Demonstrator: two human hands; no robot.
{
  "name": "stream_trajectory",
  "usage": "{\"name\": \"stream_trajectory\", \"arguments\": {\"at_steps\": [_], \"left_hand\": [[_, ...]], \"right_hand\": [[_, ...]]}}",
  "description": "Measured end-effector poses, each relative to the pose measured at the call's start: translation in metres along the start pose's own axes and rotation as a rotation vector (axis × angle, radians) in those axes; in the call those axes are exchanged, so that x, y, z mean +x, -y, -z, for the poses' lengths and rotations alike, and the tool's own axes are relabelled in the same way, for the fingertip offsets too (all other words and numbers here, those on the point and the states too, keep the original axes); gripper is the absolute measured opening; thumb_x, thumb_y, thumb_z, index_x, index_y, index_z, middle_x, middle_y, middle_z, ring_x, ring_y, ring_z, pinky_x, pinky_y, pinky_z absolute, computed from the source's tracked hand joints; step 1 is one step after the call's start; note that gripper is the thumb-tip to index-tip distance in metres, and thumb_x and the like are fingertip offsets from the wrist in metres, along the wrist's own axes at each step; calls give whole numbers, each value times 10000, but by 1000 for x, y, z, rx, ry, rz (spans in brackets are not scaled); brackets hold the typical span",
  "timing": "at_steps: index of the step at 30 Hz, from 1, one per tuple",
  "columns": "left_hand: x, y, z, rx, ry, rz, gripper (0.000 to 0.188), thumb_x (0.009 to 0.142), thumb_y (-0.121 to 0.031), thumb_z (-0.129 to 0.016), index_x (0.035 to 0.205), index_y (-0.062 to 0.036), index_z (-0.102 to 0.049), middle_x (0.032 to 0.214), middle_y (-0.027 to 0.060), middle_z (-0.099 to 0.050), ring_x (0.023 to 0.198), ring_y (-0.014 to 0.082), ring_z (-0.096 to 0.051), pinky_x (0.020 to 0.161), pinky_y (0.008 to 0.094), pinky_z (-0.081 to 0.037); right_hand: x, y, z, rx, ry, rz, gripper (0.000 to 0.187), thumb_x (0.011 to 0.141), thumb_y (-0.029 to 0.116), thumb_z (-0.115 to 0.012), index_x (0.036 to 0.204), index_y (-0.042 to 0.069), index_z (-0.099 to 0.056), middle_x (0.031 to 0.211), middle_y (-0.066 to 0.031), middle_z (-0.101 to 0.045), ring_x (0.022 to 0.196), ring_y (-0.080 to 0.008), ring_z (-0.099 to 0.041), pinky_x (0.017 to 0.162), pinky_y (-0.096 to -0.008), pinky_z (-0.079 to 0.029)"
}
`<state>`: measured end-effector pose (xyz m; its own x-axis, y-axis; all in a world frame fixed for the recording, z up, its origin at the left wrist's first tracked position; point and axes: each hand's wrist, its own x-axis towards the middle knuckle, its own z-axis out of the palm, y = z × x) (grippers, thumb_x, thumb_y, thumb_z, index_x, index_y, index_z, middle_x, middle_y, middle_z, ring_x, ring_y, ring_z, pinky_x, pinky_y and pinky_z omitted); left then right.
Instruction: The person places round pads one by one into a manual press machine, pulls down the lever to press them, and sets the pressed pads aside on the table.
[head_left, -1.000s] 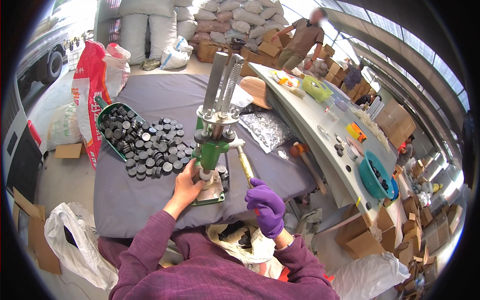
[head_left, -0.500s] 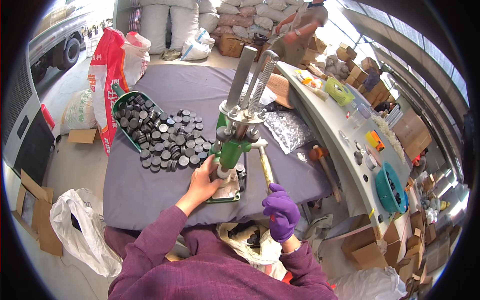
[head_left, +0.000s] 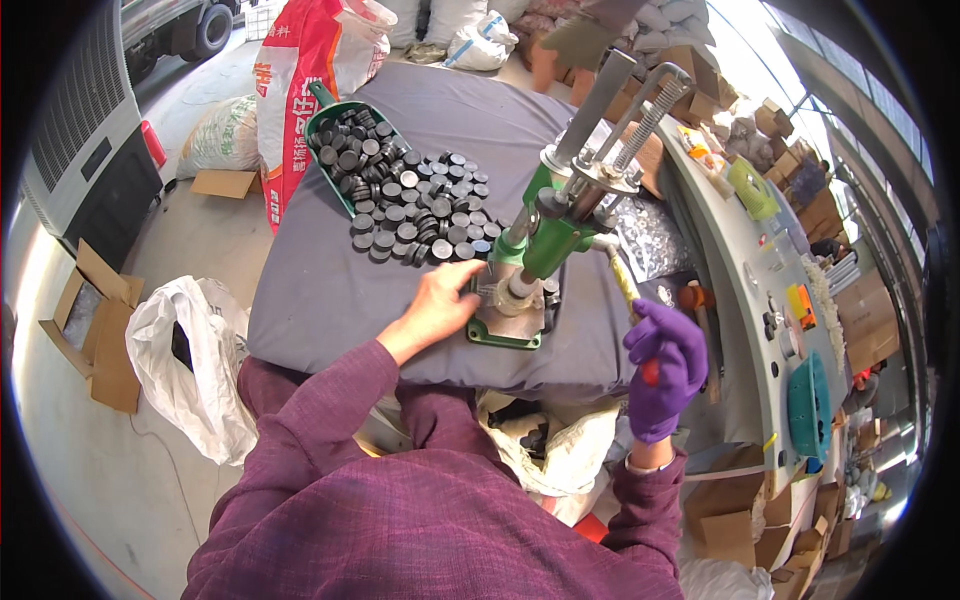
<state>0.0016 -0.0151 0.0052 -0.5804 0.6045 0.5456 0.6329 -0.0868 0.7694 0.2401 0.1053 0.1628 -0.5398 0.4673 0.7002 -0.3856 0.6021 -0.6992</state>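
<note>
A green hand press (head_left: 552, 245) with a steel column and a spring stands near the front of the cloth-covered table. My bare left hand (head_left: 438, 310) is at the left side of its base plate (head_left: 505, 325), thumb and forefinger apart, with nothing visible between them. My right hand (head_left: 665, 368), in a purple glove, is closed round the lower end of the press's yellowish lever handle (head_left: 622, 275). Beyond my left hand lies a pile of round black caps (head_left: 425, 205), spilling from a green scoop (head_left: 322, 112). Some black pieces sit partly hidden behind the press base.
A clear bag of small parts (head_left: 650, 240) and a hammer (head_left: 697, 298) lie right of the press. A long side table (head_left: 735, 275) holds a teal basket (head_left: 808, 410). Open sacks (head_left: 195, 365) and cardboard boxes stand around; a person is partly visible at the back.
My view has shifted, so the table and press appear farther right. My left hand has drawn back leftward from the press's plunger. My right hand stays on the lever handle.
</note>
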Motion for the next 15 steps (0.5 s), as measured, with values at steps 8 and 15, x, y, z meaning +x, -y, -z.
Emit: {"name": "stream_trajectory", "arguments": {"at_steps": [8, 15], "left_hand": [[13, 13, 36, 758, -158, -258, 289, 740, -63, -673, 1029, -82, -655, 1037, 50, -640, 1032, 266, -553, 822, 413, -429], [4, 28, 22, 1103, 9, -320, 314, 839, -168, -596, 1123, -42, -640, 1094, 90, -611, 1237, 324, -474, 926, 509, -359]], "right_hand": [[78, 15, 2, 223, 27, 43, 413, 902, 140, -364, 1146, -93, -603, 647, -66, -525, 635, -168, -553, 815, -384, -529], [105, 11, 1, 205, 29, 13, 472, 913, 253, -412, 1197, -82, -586, 635, -29, -511, 592, -132, -530, 802, -386, -536]]}}
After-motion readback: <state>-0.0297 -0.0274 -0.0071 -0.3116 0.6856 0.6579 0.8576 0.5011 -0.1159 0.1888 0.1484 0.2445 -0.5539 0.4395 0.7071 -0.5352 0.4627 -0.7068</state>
